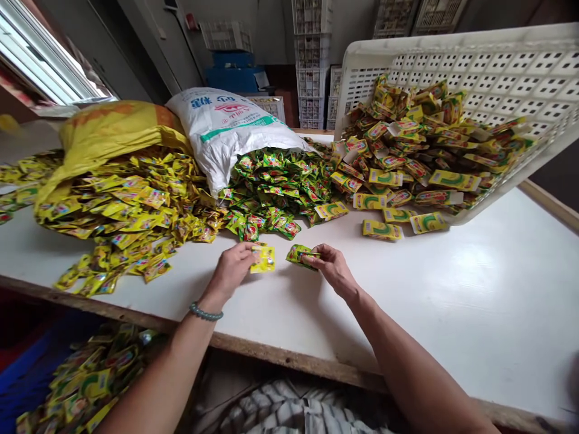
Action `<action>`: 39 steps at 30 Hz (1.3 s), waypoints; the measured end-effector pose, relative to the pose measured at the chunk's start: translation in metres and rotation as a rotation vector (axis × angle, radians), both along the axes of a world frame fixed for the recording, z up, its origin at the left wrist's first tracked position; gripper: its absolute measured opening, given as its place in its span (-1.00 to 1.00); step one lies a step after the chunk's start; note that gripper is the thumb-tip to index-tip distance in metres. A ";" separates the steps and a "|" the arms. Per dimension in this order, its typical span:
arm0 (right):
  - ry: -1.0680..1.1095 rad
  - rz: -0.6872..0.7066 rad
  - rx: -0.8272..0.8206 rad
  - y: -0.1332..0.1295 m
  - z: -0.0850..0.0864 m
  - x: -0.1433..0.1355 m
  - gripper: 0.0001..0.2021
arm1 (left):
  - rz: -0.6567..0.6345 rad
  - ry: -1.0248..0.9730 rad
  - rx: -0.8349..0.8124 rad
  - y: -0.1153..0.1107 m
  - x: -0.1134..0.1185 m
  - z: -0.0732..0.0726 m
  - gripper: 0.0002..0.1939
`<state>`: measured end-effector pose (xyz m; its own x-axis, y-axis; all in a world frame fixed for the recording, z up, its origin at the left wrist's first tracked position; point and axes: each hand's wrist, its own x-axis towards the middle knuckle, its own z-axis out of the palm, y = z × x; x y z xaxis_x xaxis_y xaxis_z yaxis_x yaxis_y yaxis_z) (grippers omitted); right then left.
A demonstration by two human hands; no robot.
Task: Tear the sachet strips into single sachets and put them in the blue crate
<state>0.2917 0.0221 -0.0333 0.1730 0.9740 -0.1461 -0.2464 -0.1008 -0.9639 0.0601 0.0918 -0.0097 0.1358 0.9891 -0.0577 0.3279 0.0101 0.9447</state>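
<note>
Between the thumb and fingers of my left hand [235, 265] is a small yellow packet [263, 260], held just over the white table [280, 325]. My right hand [333, 268] pinches a green packet [299, 254] a short way to the right, apart from the yellow one. Behind my left hand, many yellow packets [122, 205] spill from a yellow sack [122, 126]. A heap of green packets [280, 193] lies in front of a white printed sack [230, 126]. Small yellow-green boxes [382, 229] lie beyond my right hand.
A white plastic basket [456, 45] tips on its side at the right, with boxes spilling out. Below the table's front edge at left, a blue crate [27, 386] holds more yellow-green packs [90, 383]. Stacked crates [312, 60] stand at the back.
</note>
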 end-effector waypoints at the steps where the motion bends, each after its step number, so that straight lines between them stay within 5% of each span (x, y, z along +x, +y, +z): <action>1: 0.029 0.021 -0.003 -0.001 0.003 0.000 -0.61 | -0.050 -0.136 -0.072 -0.003 0.012 0.001 -0.65; 6: 0.085 0.068 0.033 -0.002 0.005 0.002 -0.60 | -0.184 -0.388 -0.243 -0.012 0.069 -0.004 -0.62; 10: 0.020 -0.040 0.059 0.002 -0.004 0.006 -0.57 | -0.257 -0.500 -0.241 -0.021 0.092 -0.010 -0.61; 18: 0.035 -0.073 0.036 -0.002 -0.001 0.008 -0.61 | -0.247 -0.307 -0.136 -0.025 0.089 -0.021 -0.48; 27: 0.196 -0.371 0.029 0.005 -0.010 -0.003 -0.60 | -0.281 -0.358 -0.138 -0.031 0.095 -0.017 -0.43; 31: 0.020 -0.248 0.009 0.004 -0.014 0.000 -0.58 | -0.135 -0.486 -0.209 -0.028 0.093 -0.017 -0.42; 35: -0.196 -0.118 -0.022 0.003 -0.017 0.001 -0.61 | -0.156 -0.628 -0.294 -0.024 0.093 -0.019 -0.59; 39: -0.330 -0.145 0.006 0.000 -0.015 -0.002 -0.65 | -0.081 -0.599 -0.253 -0.024 0.095 -0.024 -0.62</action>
